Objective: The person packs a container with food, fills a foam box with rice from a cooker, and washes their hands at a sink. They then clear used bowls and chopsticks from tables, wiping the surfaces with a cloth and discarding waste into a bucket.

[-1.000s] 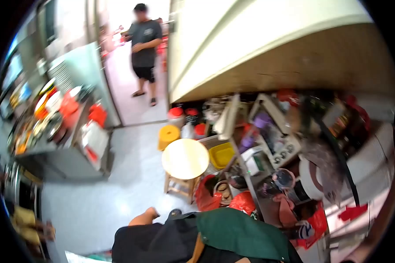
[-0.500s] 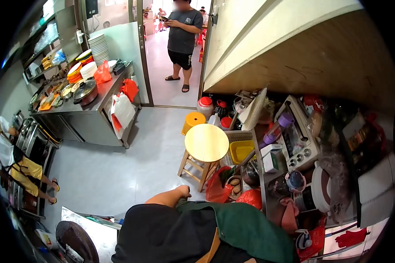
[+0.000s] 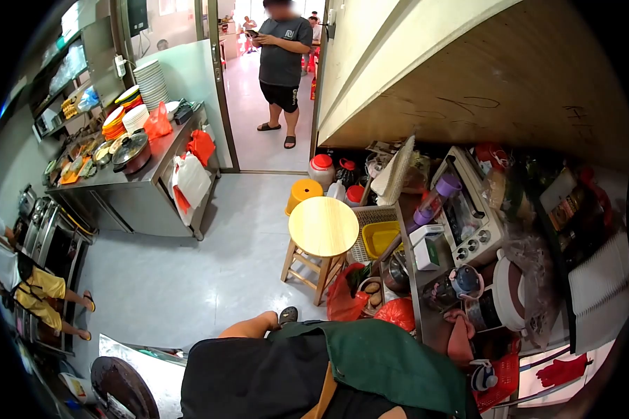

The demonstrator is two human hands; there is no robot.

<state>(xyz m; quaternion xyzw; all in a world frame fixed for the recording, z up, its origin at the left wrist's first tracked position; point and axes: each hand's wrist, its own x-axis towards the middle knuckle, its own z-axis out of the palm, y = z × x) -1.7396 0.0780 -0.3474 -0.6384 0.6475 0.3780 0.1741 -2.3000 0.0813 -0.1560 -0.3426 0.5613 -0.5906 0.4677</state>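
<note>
Bare skin of my left arm shows beside the dark clothing, and my left hand (image 3: 268, 320) is at its end, low in the head view, next to a dark shoe (image 3: 288, 316). Its fingers cannot be made out, nor anything in them. A green apron (image 3: 391, 359) and black cloth (image 3: 248, 377) cover the lower middle. My right hand is not visible; only a small patch of skin shows at the bottom edge. Beyond the shoe stands a round wooden stool (image 3: 323, 226).
A steel counter (image 3: 143, 171) with plates and a lidded pot (image 3: 131, 153) is at the left. On the right, a crowded shelf holds an oven (image 3: 468, 216). One person (image 3: 285, 56) stands in the doorway; another (image 3: 42, 293) is at far left.
My left hand has drawn back toward my body, and the dark shoe has come into sight. The view has shifted slightly.
</note>
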